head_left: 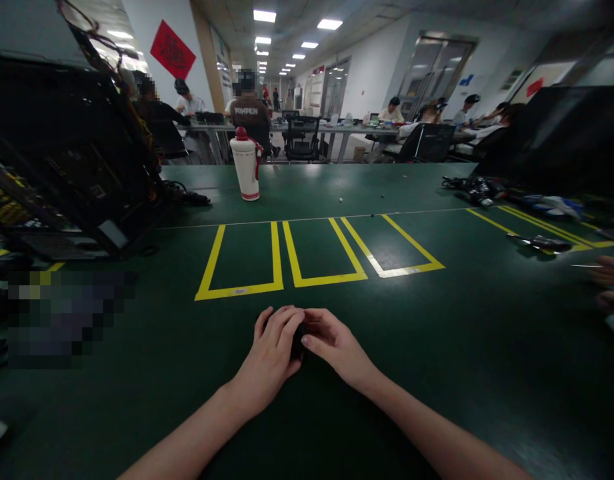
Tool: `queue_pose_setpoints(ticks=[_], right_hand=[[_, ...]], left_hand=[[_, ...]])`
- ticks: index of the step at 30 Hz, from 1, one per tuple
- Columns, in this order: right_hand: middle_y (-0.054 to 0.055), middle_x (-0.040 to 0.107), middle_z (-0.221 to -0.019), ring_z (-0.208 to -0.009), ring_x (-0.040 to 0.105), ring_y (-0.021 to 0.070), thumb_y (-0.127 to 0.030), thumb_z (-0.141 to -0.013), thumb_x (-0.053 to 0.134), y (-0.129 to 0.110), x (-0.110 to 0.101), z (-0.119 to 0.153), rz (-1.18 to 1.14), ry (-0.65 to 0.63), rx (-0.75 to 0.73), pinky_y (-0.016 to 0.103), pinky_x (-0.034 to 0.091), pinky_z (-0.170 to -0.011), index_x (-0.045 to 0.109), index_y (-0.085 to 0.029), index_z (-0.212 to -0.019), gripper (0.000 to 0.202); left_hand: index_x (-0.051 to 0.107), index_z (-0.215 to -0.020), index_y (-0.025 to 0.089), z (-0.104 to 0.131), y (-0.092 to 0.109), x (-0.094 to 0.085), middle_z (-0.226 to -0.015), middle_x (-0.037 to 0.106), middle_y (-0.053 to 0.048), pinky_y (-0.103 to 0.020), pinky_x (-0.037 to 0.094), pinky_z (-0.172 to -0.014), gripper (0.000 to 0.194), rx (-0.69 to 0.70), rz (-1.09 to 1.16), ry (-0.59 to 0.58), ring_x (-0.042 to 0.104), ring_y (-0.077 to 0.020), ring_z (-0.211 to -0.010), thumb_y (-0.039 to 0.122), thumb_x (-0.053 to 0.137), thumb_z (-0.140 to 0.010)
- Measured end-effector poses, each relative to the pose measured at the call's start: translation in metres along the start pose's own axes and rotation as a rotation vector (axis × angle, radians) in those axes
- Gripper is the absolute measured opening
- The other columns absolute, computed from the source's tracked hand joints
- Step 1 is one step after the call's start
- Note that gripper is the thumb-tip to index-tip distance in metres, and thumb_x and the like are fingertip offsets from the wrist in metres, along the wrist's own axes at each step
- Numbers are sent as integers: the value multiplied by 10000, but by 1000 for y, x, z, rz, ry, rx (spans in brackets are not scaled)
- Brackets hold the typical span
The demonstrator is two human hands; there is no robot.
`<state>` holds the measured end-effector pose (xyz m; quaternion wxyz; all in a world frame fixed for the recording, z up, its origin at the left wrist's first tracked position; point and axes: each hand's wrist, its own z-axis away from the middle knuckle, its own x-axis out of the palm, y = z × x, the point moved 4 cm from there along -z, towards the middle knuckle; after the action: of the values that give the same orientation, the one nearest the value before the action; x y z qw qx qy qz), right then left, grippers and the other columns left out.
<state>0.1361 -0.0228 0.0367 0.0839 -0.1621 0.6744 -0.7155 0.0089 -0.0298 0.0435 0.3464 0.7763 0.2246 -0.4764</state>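
Close together on the green tabletop [317, 413], my two hands meet around a small black object [299, 339]. Only a dark strip of it shows between the fingers, so its kind cannot be made out. My left hand [274, 350] is curled over it from the left and above. From the right, my right hand [339, 347] closes on it, with the thumb against its near side and the fingers behind. Just beyond the hands, yellow tape outlines [239, 291] mark three areas on the table.
A white cup with a red lid [247, 170] stands farther back. On the left are a black open computer case [77, 160] and cables [189, 195]. Black tools and cords [479, 190] lie at the right. Another person's hand [611, 273] shows at the right edge.
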Motion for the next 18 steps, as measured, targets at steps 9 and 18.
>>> queue_pose_setpoints(ticks=[9, 18], right_hand=[[1, 512, -1018, -1035, 503, 159, -147, -721, 586, 2, 3, 7, 66, -81, -135, 362, 383, -947, 480, -236, -969, 284], [18, 543, -1002, -984, 532, 168, -226, -746, 568, 10, 2, 4, 93, -1, -122, 345, 447, -849, 483, -214, -976, 246]], left_hand=[[181, -1279, 211, 4, -4, 8, -1269, 373, -79, -496, 195, -1025, 700, -23, 5, 24, 332, -238, -1201, 67, 535, -692], [209, -1253, 171, 6, 8, -3, -1237, 394, -96, -452, 200, -1031, 616, 12, -47, 38, 347, -210, -1185, 74, 510, -725]])
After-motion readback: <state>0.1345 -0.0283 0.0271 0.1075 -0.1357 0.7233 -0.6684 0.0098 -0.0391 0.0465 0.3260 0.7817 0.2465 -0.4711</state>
